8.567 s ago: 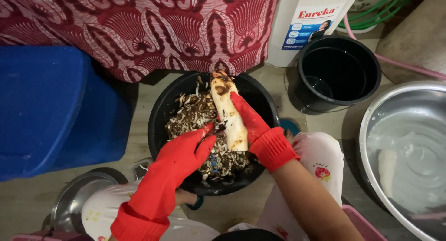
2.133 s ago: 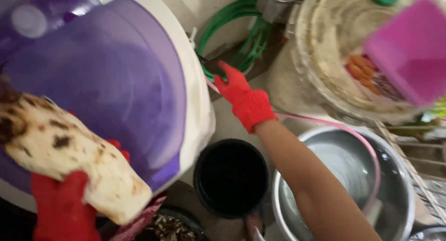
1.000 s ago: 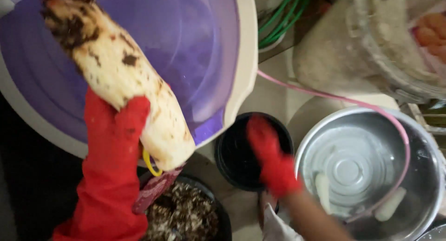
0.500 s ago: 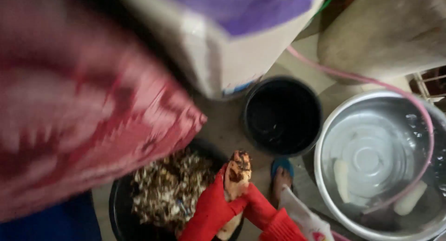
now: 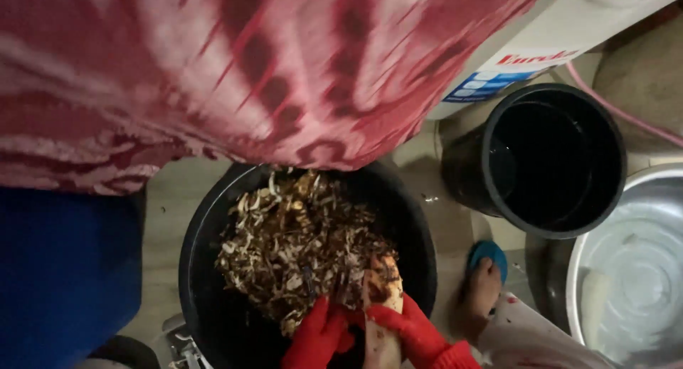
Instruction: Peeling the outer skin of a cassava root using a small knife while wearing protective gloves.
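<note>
Tiled floor (image 5: 167, 219) crowded with vessels, upper half of view blocked by red patterned cloth (image 5: 235, 70). Black basin (image 5: 196, 269) full of brown peelings (image 5: 299, 248), cut off at bottom edge. Left hand (image 5: 320, 337) and right hand (image 5: 409, 333), both red-gloved, cut off at wrists. Right fingers curled around pale root (image 5: 382, 298), upright over basin's near side, its lower end out of frame. Left fingers bent against root's left side; grip not discernible, a tool possibly hidden there. Black bucket (image 5: 548, 159) and steel bowl (image 5: 633, 269) at right, bowl partly cropped. Versus half a second earlier: view closer, hands lower, root less exposed
</note>
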